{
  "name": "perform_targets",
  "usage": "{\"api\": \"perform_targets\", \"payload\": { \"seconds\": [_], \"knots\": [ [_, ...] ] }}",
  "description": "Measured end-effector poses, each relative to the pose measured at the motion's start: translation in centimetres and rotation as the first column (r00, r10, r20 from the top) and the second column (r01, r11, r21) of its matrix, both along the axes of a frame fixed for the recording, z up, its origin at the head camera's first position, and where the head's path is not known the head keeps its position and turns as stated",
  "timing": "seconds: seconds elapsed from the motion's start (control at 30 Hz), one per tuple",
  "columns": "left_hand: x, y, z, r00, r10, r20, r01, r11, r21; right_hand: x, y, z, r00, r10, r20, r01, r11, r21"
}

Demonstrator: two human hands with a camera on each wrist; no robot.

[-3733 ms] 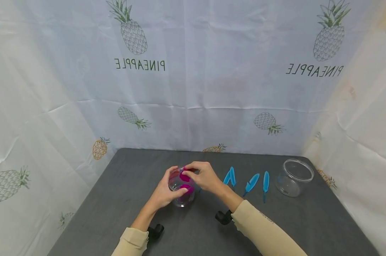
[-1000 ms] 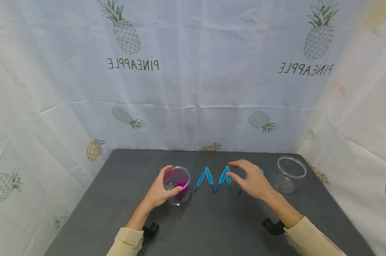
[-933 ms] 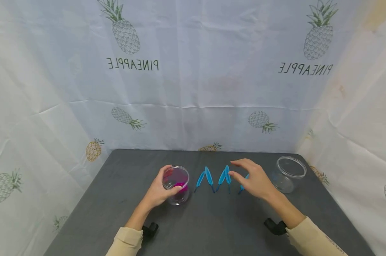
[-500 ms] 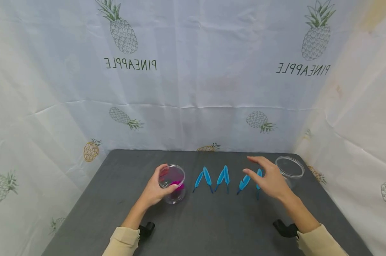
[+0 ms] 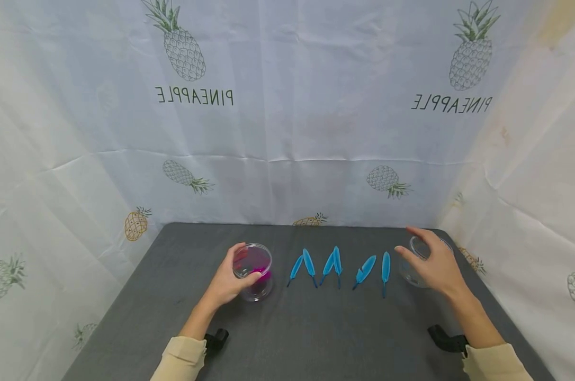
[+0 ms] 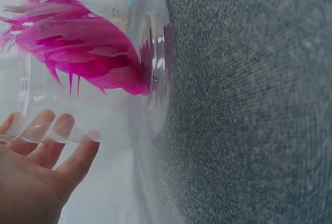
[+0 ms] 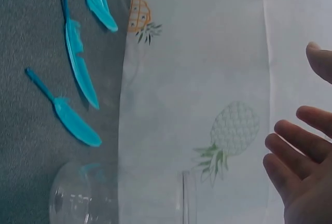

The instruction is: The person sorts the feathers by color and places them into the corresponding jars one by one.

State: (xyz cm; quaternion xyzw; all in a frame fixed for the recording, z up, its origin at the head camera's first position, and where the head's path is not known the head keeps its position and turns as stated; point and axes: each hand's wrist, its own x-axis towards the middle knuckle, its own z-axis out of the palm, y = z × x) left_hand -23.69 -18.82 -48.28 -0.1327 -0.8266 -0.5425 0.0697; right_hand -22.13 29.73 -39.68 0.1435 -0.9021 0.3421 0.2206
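Observation:
My left hand (image 5: 226,279) grips a clear jar (image 5: 252,260) at the left middle of the table, fingers behind it and thumb in front. Inside leans magenta feather material (image 6: 85,47); how many pieces cannot be told. My right hand (image 5: 437,264), holding nothing, hovers by a second clear jar (image 5: 413,275) at the far right and partly hides it. Its fingers are spread from the thumb. Between the jars lie several blue feathers in a row, the rightmost feather (image 5: 386,267) nearest my right hand.
The dark grey table (image 5: 311,333) has a curtain (image 5: 287,121) with pineapple prints along its back and sides. The right jar stands close to the table's right edge. A black wrist mount (image 5: 447,339) sits below my right wrist, another mount (image 5: 217,340) below the left.
Earlier, my right hand held a magenta feather at the left jar's mouth. Now it is empty and has moved right, past the blue feathers, to the right jar. The left jar shifted slightly left.

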Motion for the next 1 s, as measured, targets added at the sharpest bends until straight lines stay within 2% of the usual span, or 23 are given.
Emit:
{"api": "perform_targets", "payload": {
  "seconds": [0.33, 0.53, 0.73, 0.87, 1.0],
  "knots": [
    [-0.2, -0.5, 0.0, 1.0, 0.024, -0.014, -0.024, 1.0, -0.01, -0.4, 3.4, -0.5, 0.993, -0.069, 0.097, 0.078, 0.992, -0.096],
    [-0.3, -0.8, 0.1, 0.999, 0.044, -0.012, -0.045, 0.999, -0.027, -1.2, 5.3, -1.4, 0.989, -0.111, 0.103, 0.125, 0.981, -0.147],
    [-0.6, -1.3, 0.0, 0.998, 0.067, -0.009, -0.068, 0.998, -0.018, -1.6, 7.0, -2.3, 0.978, -0.15, 0.144, 0.17, 0.976, -0.137],
    [-0.8, -1.7, -0.1, 0.997, 0.075, -0.005, -0.075, 0.997, -0.025, -1.7, 7.7, -2.9, 0.973, -0.156, 0.172, 0.179, 0.976, -0.125],
    [-0.9, -2.0, -0.2, 0.996, 0.084, -0.002, -0.084, 0.996, -0.03, -1.8, 8.3, -3.6, 0.968, -0.119, 0.222, 0.151, 0.979, -0.134]
  ]
}}
